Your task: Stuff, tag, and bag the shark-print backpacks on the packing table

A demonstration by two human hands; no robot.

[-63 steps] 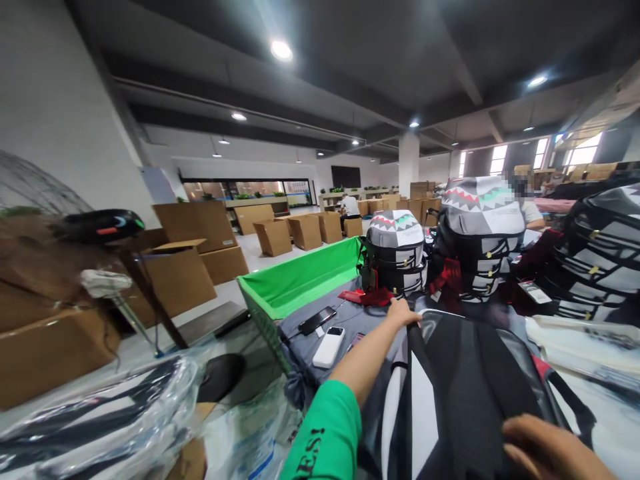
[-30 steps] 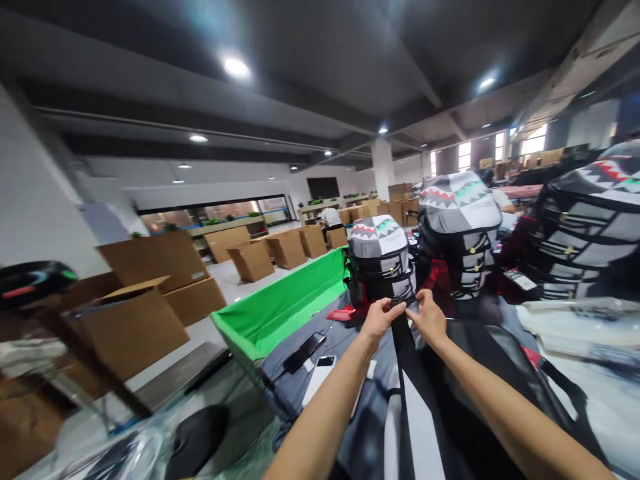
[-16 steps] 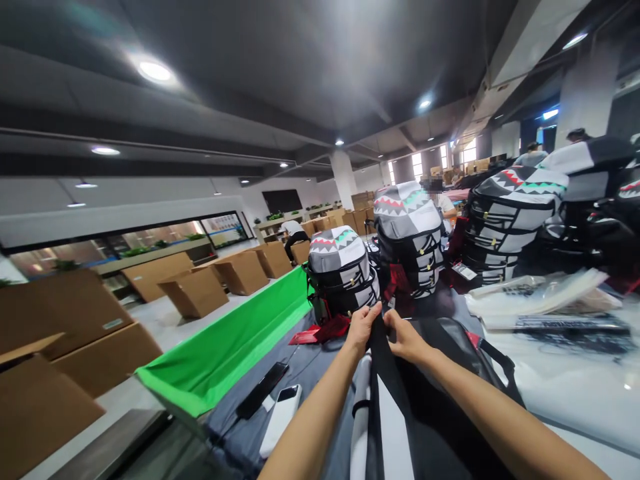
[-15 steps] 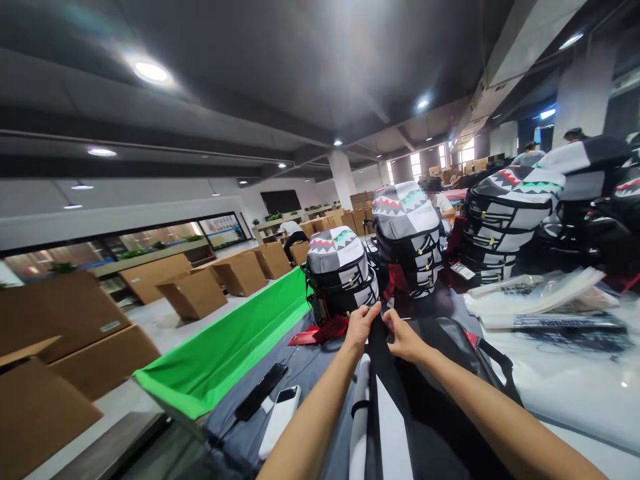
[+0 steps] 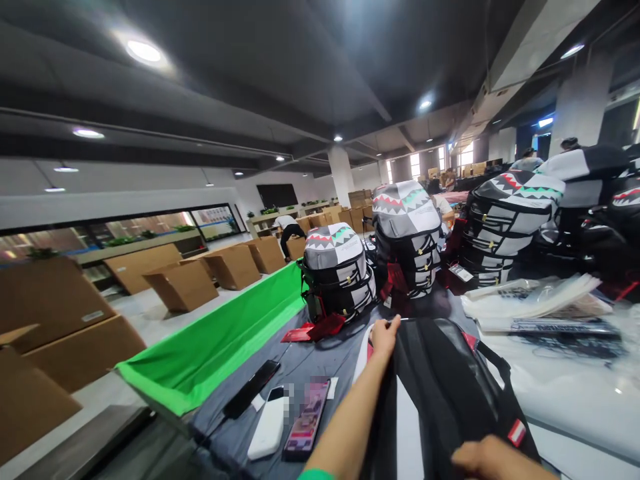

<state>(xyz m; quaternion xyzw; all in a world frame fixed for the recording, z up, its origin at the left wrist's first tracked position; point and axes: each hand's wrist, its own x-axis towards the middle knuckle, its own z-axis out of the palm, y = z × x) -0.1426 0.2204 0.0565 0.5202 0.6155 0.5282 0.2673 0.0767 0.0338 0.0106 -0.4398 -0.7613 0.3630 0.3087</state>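
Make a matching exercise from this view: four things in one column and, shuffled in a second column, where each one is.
Things:
1. left hand
2. right hand
3. white power bank
4. red tag

Places:
A. at the foot of the nearer shark-print backpack
B. on the lower part of the black backpack
C. on the grey cloth, beside a phone
D. at the top of the black backpack

Pairs: 1-D, 2-B, 3-C, 4-A

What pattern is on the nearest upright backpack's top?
Grey top with a red-green zigzag band, best in the head view.
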